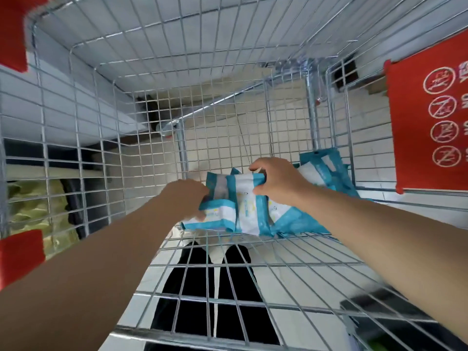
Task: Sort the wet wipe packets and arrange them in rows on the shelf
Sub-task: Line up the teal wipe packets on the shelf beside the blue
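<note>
Wire cart (177,153) holds unsorted wipe packets (316,173); left hand (186,198) and right hand (276,182) clutch several, no shelf rows visible.

A shop, by the look of it. A wire shopping cart (177,72) fills the view, with red plastic corner guards (15,34) on the left and a red sign (430,122) of crossed-out pictograms on its right side. Blue-and-white packets (253,211) lie on the cart's mesh bottom, over a pale tiled floor (228,138).
</note>
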Demonstrator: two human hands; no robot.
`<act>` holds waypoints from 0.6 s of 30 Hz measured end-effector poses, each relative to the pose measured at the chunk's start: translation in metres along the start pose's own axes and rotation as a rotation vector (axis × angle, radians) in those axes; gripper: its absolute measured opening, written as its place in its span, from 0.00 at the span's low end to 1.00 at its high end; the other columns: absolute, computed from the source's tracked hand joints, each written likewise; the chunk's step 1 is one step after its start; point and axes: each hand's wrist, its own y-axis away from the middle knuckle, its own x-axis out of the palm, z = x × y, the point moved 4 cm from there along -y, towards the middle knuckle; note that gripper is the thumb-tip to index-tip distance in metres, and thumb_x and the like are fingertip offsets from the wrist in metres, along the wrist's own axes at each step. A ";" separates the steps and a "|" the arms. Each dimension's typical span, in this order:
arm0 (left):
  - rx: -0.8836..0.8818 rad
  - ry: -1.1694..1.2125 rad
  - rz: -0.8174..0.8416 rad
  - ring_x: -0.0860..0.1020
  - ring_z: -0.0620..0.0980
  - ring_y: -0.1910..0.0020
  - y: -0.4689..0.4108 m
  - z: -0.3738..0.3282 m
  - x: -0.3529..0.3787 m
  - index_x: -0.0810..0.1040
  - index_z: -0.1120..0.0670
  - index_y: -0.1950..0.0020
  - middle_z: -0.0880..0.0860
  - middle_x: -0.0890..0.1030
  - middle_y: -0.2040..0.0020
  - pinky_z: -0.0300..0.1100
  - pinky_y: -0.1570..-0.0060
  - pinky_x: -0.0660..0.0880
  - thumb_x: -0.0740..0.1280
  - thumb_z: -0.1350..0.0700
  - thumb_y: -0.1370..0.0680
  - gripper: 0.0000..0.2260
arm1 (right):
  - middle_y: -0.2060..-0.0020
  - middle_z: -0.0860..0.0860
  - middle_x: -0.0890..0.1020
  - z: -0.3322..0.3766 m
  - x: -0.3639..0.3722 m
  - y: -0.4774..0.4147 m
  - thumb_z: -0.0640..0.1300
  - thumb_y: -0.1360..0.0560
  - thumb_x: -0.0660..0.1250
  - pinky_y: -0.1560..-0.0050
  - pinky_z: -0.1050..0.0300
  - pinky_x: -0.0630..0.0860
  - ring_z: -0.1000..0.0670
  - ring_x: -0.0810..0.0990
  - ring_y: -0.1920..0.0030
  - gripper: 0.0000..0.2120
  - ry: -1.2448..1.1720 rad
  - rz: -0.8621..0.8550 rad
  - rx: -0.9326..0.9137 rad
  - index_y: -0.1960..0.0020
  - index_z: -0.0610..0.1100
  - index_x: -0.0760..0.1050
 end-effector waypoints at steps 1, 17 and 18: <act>-0.009 0.051 0.038 0.77 0.50 0.52 0.003 0.006 0.001 0.75 0.50 0.47 0.49 0.79 0.52 0.44 0.50 0.75 0.70 0.47 0.29 0.13 | 0.56 0.51 0.79 0.002 -0.003 0.001 0.39 0.30 0.71 0.56 0.58 0.69 0.50 0.75 0.56 0.11 -0.001 -0.003 -0.013 0.48 0.46 0.78; -0.293 0.807 -0.297 0.73 0.52 0.57 -0.015 -0.003 -0.017 0.75 0.57 0.46 0.55 0.78 0.51 0.38 0.64 0.67 0.75 0.54 0.30 0.17 | 0.58 0.43 0.82 -0.036 -0.061 0.048 0.34 0.30 0.69 0.55 0.47 0.83 0.47 0.84 0.60 0.10 -0.330 -0.120 0.236 0.50 0.40 0.75; -0.300 0.832 -0.307 0.73 0.52 0.56 -0.015 -0.003 -0.017 0.72 0.57 0.48 0.56 0.77 0.50 0.40 0.61 0.68 0.76 0.55 0.31 0.18 | 0.58 0.45 0.82 -0.035 -0.060 0.050 0.34 0.31 0.69 0.58 0.51 0.82 0.48 0.83 0.61 0.12 -0.290 -0.087 0.237 0.49 0.41 0.74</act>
